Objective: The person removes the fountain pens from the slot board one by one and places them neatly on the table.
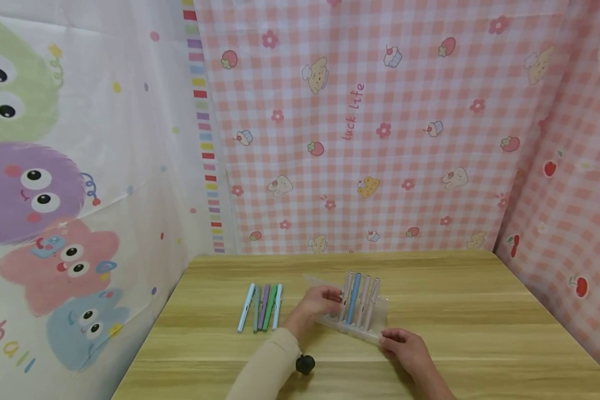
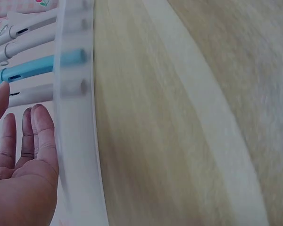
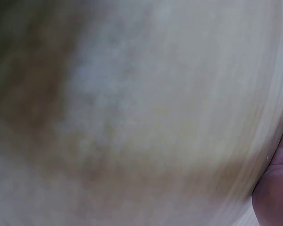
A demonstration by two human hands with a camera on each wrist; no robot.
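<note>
A translucent pen case (image 1: 352, 331) lies tilted on the table, with a blue pen (image 1: 353, 299) and several pale greyish-pink pens (image 1: 371, 304) standing side by side in its front edge. My left hand (image 1: 322, 300) is at the left of this row, over the case. In the left wrist view, the left hand (image 2: 26, 183) has thumb and fingers apart, beside the nearest pale pen (image 2: 37, 94); whether they touch it I cannot tell. My right hand (image 1: 405, 347) pinches the case's front right corner. Only part of the right hand (image 3: 276, 188) shows in its wrist view.
Left of the case several loose pens lie in a row on the wooden table (image 1: 205, 355): light blue (image 1: 246, 307), grey-green, purple and green (image 1: 270, 308) among them. A black round knob (image 1: 305, 364) sits at my left wrist. Patterned curtains (image 1: 360, 166) hang behind and beside the table.
</note>
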